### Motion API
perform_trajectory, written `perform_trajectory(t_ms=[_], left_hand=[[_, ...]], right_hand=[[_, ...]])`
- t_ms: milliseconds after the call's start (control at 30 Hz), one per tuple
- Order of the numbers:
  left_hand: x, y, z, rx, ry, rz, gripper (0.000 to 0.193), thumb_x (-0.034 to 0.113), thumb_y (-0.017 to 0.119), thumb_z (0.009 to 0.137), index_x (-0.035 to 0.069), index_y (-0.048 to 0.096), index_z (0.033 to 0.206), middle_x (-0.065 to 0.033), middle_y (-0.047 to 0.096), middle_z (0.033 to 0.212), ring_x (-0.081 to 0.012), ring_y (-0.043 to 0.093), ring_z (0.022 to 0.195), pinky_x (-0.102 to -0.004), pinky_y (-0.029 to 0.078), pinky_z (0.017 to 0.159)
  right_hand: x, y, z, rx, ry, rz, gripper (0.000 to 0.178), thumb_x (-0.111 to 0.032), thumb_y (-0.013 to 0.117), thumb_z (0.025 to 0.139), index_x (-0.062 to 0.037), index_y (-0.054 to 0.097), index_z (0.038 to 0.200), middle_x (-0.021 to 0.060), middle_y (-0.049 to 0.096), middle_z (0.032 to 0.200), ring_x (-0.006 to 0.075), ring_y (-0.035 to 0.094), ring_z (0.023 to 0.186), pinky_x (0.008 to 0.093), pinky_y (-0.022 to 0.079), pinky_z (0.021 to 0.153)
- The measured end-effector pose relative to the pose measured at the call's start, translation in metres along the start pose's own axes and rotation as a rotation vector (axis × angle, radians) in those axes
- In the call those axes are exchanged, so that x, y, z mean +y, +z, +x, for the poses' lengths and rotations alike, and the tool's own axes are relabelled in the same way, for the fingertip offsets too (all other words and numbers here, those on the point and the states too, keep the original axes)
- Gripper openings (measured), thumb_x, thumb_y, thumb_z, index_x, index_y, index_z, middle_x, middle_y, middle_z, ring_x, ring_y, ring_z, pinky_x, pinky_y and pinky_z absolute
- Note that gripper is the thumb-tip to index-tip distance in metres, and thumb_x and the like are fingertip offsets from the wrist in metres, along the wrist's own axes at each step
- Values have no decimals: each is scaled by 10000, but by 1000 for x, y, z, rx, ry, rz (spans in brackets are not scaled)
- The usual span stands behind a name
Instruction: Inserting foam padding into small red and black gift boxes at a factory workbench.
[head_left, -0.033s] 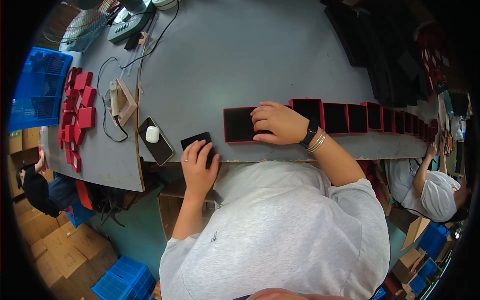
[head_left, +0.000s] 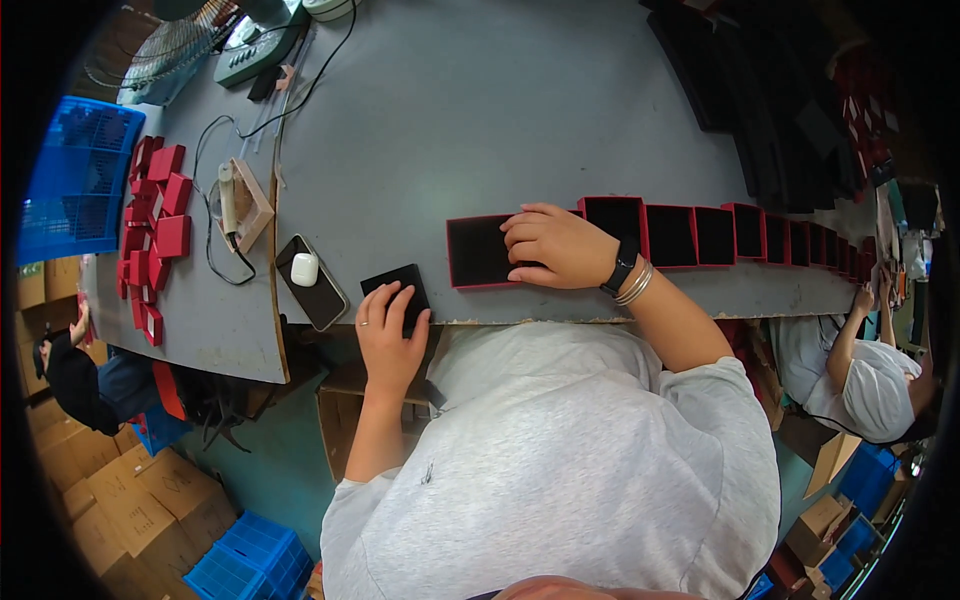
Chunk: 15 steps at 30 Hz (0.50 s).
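Note:
My left hand (head_left: 388, 335) lies over a black square pad (head_left: 405, 283) at the table's front edge, fingers spread across its top and thumb apart at its right. My right hand (head_left: 560, 246), with a dark watch and bracelets at the wrist, is over the right part of a red-edged box with a black inside (head_left: 478, 250). Its fingers are loosely bent and apart, the thumb toward the black inside; the palm side is hidden. To the right, an open red box (head_left: 612, 222) heads a row of several like it (head_left: 715, 237), running along the table.
Left of the pad, a phone (head_left: 322, 300) carries a white earbud case (head_left: 305, 269). Beyond are a corded white tool (head_left: 228, 200), several small red boxes (head_left: 172, 236) and blue crates (head_left: 75, 180). Black sheets (head_left: 740, 90) lie far right. Another person (head_left: 870, 385) sits at right.
My left hand has slid slightly left and toward me, baring a little more of the black pad. My right hand and the boxes stay nearly the same.

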<state>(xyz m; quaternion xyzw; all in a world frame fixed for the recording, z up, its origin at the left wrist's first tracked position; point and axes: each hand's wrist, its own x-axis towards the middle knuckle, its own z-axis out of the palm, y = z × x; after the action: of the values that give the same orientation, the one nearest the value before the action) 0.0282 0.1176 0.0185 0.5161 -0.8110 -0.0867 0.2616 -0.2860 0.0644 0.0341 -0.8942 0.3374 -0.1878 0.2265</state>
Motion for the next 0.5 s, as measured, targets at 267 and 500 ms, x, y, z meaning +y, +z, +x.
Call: perform_trajectory(t_ms=[267, 500], left_hand=[[11, 11, 8, -16, -4, -14, 414, 158, 771, 792, 61, 651, 1176, -106, 597, 1248, -315, 559, 1148, -462, 403, 1030], [74, 36, 50, -195, 97, -278, 420, 120, 761, 790, 67, 651, 1192, -148, 588, 1273, -344, 577, 1143, -430, 465, 968]], right_hand=[[5, -3, -32, -19, 73, -35, 191, -279, 663, 915, -90, 642, 931, 49, 633, 1077, 242, 532, 1264, 489, 320, 1142], [0, -26, -58, -38, 168, -68, 166, -257, 651, 914, -92, 655, 935, 48, 634, 1125, 237, 491, 1332, 506, 301, 1157]])
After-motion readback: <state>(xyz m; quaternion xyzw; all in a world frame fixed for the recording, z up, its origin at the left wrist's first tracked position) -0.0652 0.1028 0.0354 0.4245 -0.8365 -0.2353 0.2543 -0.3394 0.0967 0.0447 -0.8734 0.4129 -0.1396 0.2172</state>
